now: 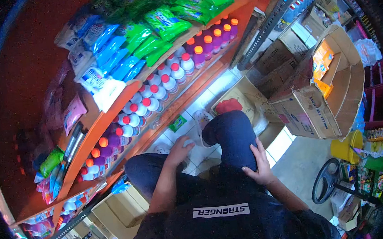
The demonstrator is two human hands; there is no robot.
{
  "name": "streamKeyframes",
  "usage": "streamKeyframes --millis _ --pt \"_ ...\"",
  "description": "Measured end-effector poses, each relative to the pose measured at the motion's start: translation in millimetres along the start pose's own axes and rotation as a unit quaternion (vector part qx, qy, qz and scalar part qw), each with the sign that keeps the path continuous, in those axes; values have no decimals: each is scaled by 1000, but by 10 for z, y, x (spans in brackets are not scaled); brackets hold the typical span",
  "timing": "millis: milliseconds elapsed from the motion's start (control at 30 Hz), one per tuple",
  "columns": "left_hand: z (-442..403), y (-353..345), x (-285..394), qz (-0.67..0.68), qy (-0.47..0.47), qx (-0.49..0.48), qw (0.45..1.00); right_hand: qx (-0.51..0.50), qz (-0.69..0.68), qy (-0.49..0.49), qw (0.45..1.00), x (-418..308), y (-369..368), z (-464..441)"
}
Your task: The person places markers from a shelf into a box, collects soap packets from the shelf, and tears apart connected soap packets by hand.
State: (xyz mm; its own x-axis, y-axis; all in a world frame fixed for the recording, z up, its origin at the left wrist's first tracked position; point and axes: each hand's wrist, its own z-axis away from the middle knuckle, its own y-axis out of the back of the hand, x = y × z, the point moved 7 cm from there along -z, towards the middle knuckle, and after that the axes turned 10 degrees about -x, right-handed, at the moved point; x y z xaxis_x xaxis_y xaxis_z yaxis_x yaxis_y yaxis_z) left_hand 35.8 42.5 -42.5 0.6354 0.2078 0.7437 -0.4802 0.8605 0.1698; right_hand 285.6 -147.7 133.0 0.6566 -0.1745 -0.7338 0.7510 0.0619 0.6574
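My left hand (179, 153) hangs in front of my left knee, over the tiled floor (189, 106). Its fingers are loosely bent and apart; a pale patch between them looks like floor, and I make out no object held. My right hand (259, 163) lies on the side of my right knee (236, 134), fingers spread, holding nothing. A green packet (177, 124) lies on the floor beyond my left hand. Rows of white bottles with red caps (168, 82) stand on the lower shelf, with purple bottles with orange caps (208, 45) farther along.
Above the bottles, the curved orange shelf (104, 111) carries green packets (165, 24) and blue-white packets (101, 82). To the right stands a large open carton (311, 113) with orange packs (323, 60) inside. Another open box (122, 210) is at lower left. A black steering wheel (326, 180) is at right.
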Motion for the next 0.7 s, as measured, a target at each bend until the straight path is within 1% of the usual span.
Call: streamKeyframes --millis 67,100,167,267,367,400,500,533,600,667,700 --pt "-135 34 -41 12 -14 27 999 8 -11 -10 1000 -68 17 121" --pt "-369 90 -122 -17 17 48 999 9 -22 -7 1000 115 24 2" --pt "-602 186 -337 -59 53 92 993 14 -16 8 1000 154 53 -40" --pt "-991 311 -1260 -124 178 42 975 12 -21 12 1000 195 53 -120" --pt "-1104 401 -1297 -247 175 54 951 24 -38 15 999 314 65 -52" --pt "-1212 399 -1251 -301 177 37 936 28 -46 19 998 346 69 -12" --pt "-1325 386 -1166 -267 178 45 946 45 -67 13 997 404 95 77" --pt "-1384 389 -1155 -258 187 31 947 36 -71 -7 997 461 51 135" --pt "-1500 380 -1144 -240 201 2 950 32 -71 -6 997 485 25 194" --pt "-1713 335 -1378 -291 180 -7 940 24 -67 -3 997 472 41 172" --pt "-1770 323 -1316 -317 168 -12 933 17 -65 0 998 459 39 157"
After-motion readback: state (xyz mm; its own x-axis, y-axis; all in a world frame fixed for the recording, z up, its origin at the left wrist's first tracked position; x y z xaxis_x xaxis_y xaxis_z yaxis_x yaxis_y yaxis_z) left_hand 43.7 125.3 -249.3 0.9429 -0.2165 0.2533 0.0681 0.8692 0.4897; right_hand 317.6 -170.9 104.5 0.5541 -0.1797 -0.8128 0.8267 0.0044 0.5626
